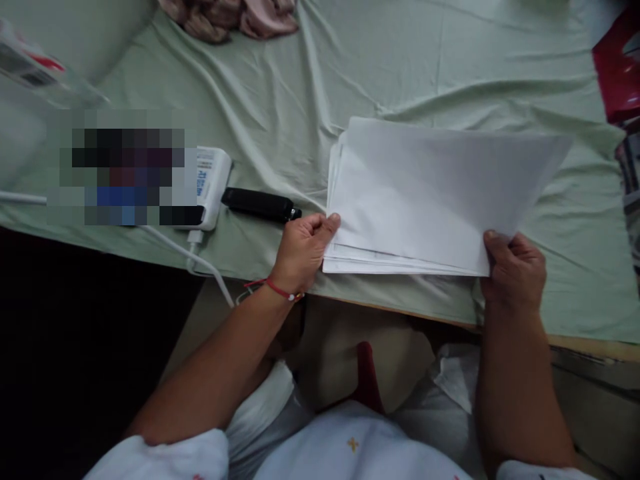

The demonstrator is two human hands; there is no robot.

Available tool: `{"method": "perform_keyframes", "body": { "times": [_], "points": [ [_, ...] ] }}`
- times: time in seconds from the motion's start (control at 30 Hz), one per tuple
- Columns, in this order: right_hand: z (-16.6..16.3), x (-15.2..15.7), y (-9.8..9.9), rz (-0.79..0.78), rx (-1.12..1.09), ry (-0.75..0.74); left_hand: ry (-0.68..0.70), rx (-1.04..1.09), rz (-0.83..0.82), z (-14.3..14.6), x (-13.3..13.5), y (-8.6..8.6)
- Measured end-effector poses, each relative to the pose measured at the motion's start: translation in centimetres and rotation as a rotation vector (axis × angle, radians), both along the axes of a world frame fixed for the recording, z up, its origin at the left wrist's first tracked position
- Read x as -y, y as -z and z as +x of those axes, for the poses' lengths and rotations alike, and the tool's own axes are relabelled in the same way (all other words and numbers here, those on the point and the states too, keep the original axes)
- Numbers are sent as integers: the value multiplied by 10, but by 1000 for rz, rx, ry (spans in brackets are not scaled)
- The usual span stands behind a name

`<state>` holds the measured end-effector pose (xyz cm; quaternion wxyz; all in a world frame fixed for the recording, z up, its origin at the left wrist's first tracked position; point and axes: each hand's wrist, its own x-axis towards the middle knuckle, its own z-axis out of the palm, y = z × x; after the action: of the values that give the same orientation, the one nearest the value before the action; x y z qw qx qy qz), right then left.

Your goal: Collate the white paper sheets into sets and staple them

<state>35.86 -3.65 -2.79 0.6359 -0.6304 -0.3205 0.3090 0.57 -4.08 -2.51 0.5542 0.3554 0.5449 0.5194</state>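
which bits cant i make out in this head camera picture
All in the head view:
Lower sheets: mostly covered by the top sheet.
Undersides of the left hand and right hand: out of sight.
White box: left part masked by pixelation; small print blurred.
Brownish cloth: cut off by the top edge.
Red item: cut off by the right edge.

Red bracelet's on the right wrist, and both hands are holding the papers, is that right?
Not quite: the head view shows the red bracelet on the left wrist. The left hand and right hand are indeed both holding the papers.
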Motion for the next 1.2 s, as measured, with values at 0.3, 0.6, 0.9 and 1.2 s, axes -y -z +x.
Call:
{"method": "perform_keyframes", "body": {
  "times": [0.3,0.6,0.9,1.2],
  "points": [
    [6,1,5,52,-30,61,50,-112,68,3,0,-4],
    [10,2,4,31,-59,63,92,46,36,6,-3,-7],
    [5,0,5,53,-91,37,-19,112,10,8,-1,-4],
    [-3,6,-3,56,-63,-59,-28,243,-55,6,-2,-17]
  ]
}}
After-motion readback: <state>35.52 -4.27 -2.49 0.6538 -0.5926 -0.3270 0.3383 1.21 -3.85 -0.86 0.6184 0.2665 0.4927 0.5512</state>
